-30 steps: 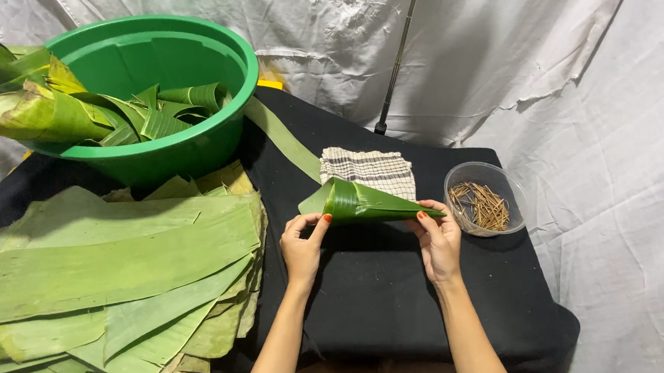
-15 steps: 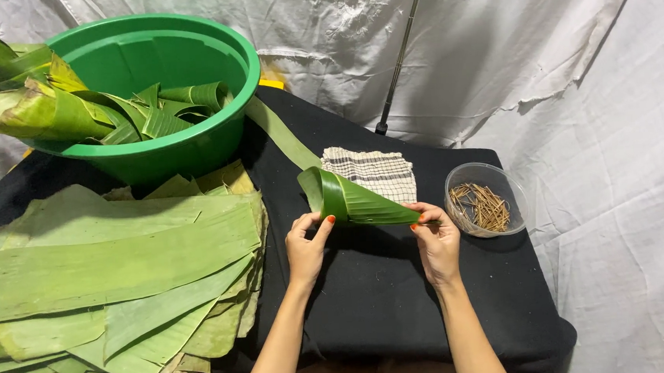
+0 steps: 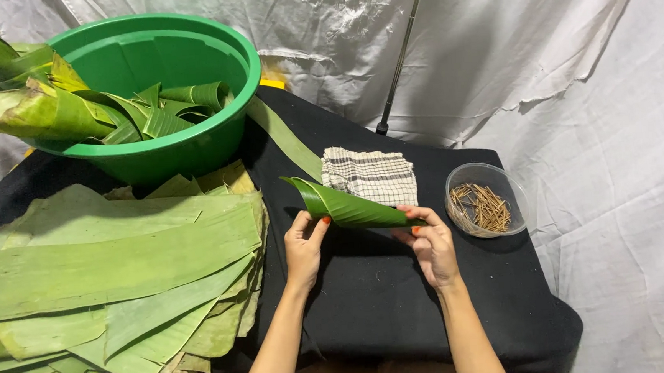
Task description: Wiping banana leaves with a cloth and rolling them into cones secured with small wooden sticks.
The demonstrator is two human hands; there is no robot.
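Note:
I hold a green banana leaf rolled into a cone above the black table. My left hand grips the cone's wide open end, which points up and to the left. My right hand pinches its narrow tip on the right. A folded checked cloth lies just behind the cone. To the right stands a clear plastic bowl holding several thin wooden sticks.
A stack of flat banana leaf sheets covers the table's left side. Behind it a large green basin holds several rolled leaf cones and loose leaves. White cloth hangs behind and to the right, and a thin pole leans there.
The cone has turned between my hands: its wide mouth has swung up and leftward while my right hand keeps the tip. Both hands stay over the same spot of the table.

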